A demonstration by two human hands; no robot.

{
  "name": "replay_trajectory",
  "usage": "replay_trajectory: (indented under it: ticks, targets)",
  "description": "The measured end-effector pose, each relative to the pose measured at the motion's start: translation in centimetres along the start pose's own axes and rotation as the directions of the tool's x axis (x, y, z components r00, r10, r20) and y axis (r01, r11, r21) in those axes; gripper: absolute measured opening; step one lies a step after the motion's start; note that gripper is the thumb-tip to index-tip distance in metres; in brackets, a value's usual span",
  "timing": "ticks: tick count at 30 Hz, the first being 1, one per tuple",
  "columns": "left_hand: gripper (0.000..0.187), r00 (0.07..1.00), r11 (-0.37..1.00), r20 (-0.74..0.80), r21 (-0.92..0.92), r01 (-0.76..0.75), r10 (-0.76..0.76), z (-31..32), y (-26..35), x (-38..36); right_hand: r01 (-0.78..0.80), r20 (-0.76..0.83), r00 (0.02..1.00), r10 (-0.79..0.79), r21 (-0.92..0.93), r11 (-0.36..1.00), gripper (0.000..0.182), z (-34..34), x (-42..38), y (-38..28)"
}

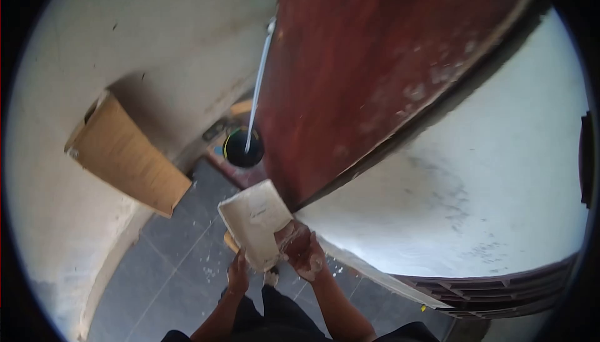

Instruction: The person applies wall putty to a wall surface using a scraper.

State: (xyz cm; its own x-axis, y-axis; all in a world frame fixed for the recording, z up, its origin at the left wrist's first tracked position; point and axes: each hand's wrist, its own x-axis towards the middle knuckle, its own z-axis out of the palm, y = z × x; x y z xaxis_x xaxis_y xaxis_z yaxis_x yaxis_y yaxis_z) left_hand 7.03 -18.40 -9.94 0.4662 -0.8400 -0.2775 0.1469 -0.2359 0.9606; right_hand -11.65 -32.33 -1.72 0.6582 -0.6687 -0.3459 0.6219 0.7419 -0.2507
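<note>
A off-white rectangular slab-like piece (255, 214) with small dark marks on its face is tilted in front of me, above the floor. My left hand (237, 271) grips its lower left edge, fingers partly hidden against it. At its lower right corner is a reddish-brown flat piece (292, 237) smeared with white, overlapping the slab in this view. My right hand (309, 261), whitened with powder, is closed around this brown piece; I cannot tell whether it also grips the slab.
Beyond the slab, a black bucket (242, 156) stands on a reddish surface, with a long white rod (259, 79) rising from it. A large dark-red panel (375, 61) fills the upper right. A brown board (128, 158) leans at the left wall. White crumbs dot the grey tiled floor (169, 254).
</note>
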Motion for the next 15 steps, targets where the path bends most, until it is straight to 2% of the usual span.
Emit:
replay_trajectory:
  ticks: [2,3,5,7,9,10,12,14,15]
  targets:
    - [0.068,0.992,0.995,0.085,0.027,-0.096,0.093,1.7,4.9,0.9,0.163,-0.086,0.983,-0.163,-0.010,0.987,0.065,2.5,-1.3,-2.6]
    - [0.071,0.981,0.985,0.122,0.067,-0.160,0.151,2.7,6.8,2.0,0.231,-0.026,0.973,-0.231,-0.016,0.973,0.065,4.9,-2.1,-4.3]
    - [0.075,0.925,0.942,0.237,0.083,-0.325,0.298,4.5,10.4,3.9,0.380,-0.066,0.921,-0.383,-0.058,0.923,0.062,9.1,-4.0,-7.1]
    - [0.079,0.863,0.887,0.312,0.111,-0.448,0.396,4.7,15.3,4.9,0.492,-0.027,0.869,-0.494,-0.064,0.868,0.060,15.5,-6.6,-8.3]
    - [0.086,0.727,0.778,0.413,0.064,-0.624,0.549,7.1,21.2,5.2,0.598,0.067,0.801,-0.595,-0.044,0.800,0.061,19.8,-9.3,-10.9]
    - [0.087,0.651,0.696,0.469,0.100,-0.711,0.597,7.9,24.1,5.7,0.673,0.102,0.738,-0.667,-0.039,0.739,0.061,22.1,-10.7,-11.8]
    - [0.084,0.456,0.518,0.481,0.006,-0.856,0.748,10.1,30.1,6.1,0.805,0.187,0.586,-0.788,-0.022,0.594,0.062,26.7,-13.3,-14.1]
    - [0.079,0.284,0.384,0.442,-0.154,-0.910,0.851,12.6,37.9,4.9,0.890,0.291,0.435,-0.852,0.004,0.456,0.061,31.2,-16.1,-16.3]
    - [0.077,0.192,0.290,0.440,-0.167,-0.942,0.877,13.9,41.5,4.8,0.915,0.345,0.373,-0.861,0.015,0.402,0.061,33.4,-17.6,-17.4]
